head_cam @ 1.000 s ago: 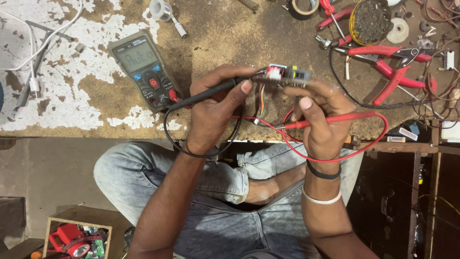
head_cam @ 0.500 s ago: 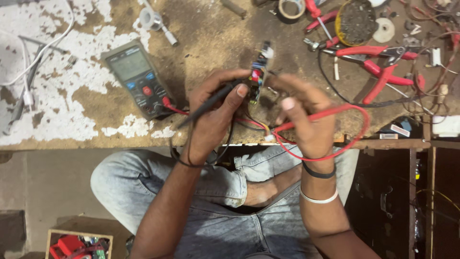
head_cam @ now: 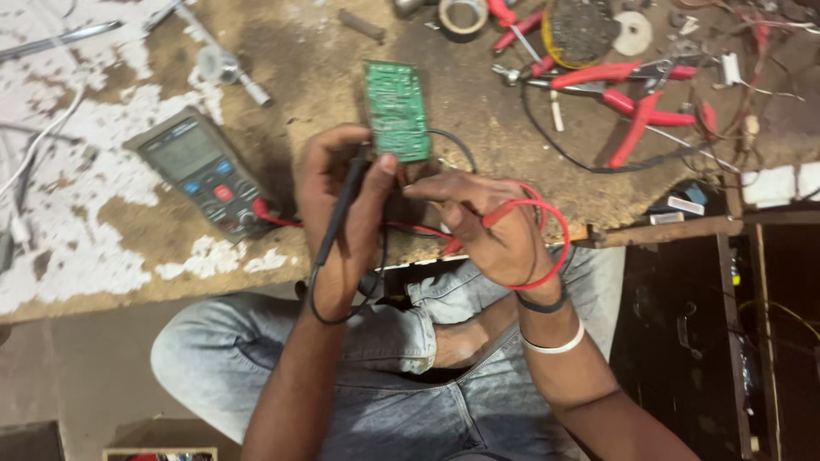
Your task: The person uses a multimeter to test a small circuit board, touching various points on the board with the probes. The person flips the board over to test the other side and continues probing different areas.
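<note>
green circuit board (head_cam: 396,111) upright, black probe (head_cam: 342,205), red probe (head_cam: 504,213)

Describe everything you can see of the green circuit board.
The green circuit board is a small rectangle, its solder side facing the camera, covered in pale traces and dots on green. It is held up above the worn wooden workbench, long edge running away from the person. The left hand grips its lower edge with thumb and fingers while also holding a black probe. The right hand, holding a red probe, reaches its lower right corner. A thin black wire curves off its right side.
</note>
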